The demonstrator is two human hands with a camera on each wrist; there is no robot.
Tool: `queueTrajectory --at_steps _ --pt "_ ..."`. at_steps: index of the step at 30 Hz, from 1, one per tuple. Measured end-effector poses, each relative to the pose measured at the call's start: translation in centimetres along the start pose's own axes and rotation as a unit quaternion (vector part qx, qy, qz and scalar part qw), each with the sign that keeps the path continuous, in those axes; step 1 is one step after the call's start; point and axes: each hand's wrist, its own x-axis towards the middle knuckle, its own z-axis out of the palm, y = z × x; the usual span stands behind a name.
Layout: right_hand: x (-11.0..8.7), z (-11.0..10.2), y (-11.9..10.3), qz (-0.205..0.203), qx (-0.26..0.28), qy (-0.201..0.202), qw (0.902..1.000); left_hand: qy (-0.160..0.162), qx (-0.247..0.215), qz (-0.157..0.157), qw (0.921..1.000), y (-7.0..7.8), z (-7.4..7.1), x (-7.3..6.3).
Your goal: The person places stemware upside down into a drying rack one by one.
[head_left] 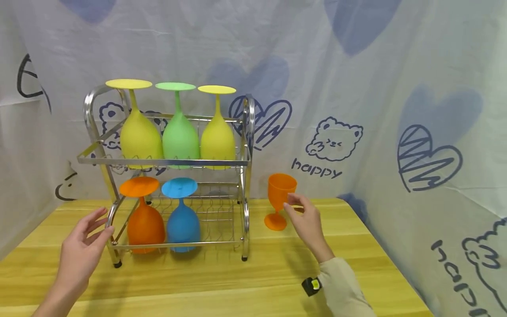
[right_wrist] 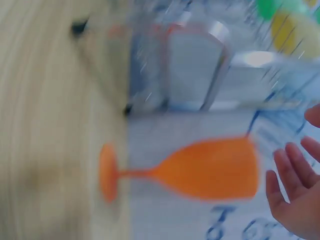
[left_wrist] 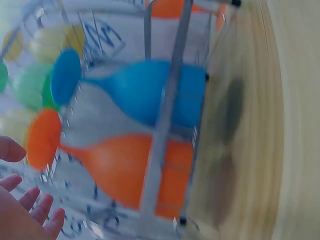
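Observation:
An orange goblet [head_left: 282, 189] stands upright on the table, right of a two-tier metal rack [head_left: 166, 162]. My right hand [head_left: 306, 220] is beside it with fingers spread; in the right wrist view a gap shows between the fingertips and the goblet's rim [right_wrist: 252, 170]. On the rack's lower tier an orange goblet [head_left: 145, 224] and a blue goblet [head_left: 183, 226] sit upside down. My left hand [head_left: 81, 251], holding nothing, is at the rack's lower left side, fingers loosely bent near the curved metal frame. Neither palm carries anything.
The upper tier holds a yellow goblet [head_left: 140, 136], a green goblet [head_left: 180, 136] and another yellow goblet [head_left: 218, 141], all upside down. Behind the wooden table [head_left: 222, 286] hangs a white printed curtain [head_left: 376, 132], which also runs along the right side.

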Motion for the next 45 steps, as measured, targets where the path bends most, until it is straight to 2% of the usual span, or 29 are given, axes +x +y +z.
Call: queueTrajectory --at_steps 4,7,10,14,20,23,28,32,41,45 --pt "1.5 -0.3 2.8 0.036 -0.043 0.015 0.9983 -0.011 -0.028 0.047 0.9985 1.5 0.9 -1.0" --pt "2.3 -0.2 4.4 0.070 -0.080 -0.018 0.9942 -0.035 -0.041 0.070 0.9961 2.4 1.4 -1.6" --pt "2.7 0.3 5.6 0.099 -0.088 -0.066 0.9890 -0.067 -0.061 0.083 0.9924 3.4 1.8 -2.1" --pt "3.3 1.2 6.5 0.150 -0.035 -0.090 0.9840 -0.111 -0.084 0.089 0.9863 4.5 2.4 -2.9" --pt "3.9 2.4 7.1 0.214 0.047 -0.080 0.9725 -0.172 -0.106 0.088 0.9754 6.0 3.5 -3.5" --pt "4.0 2.8 7.3 0.218 0.064 -0.066 0.9716 -0.210 -0.111 0.096 0.9665 6.2 4.0 -3.5" --pt "3.9 3.3 7.7 0.214 0.093 -0.056 0.9709 -0.273 -0.110 0.124 0.9476 5.8 4.5 -3.8" --pt "3.7 3.4 8.0 0.210 0.118 -0.052 0.9691 -0.300 -0.117 0.139 0.9364 5.6 5.0 -4.0" --pt "3.0 2.8 8.1 0.183 0.096 -0.049 0.9772 -0.308 -0.141 0.153 0.9284 5.3 6.1 -4.3" --pt "2.8 2.1 7.5 0.176 0.095 -0.062 0.9779 -0.305 -0.144 0.126 0.9329 5.0 6.6 -4.4"
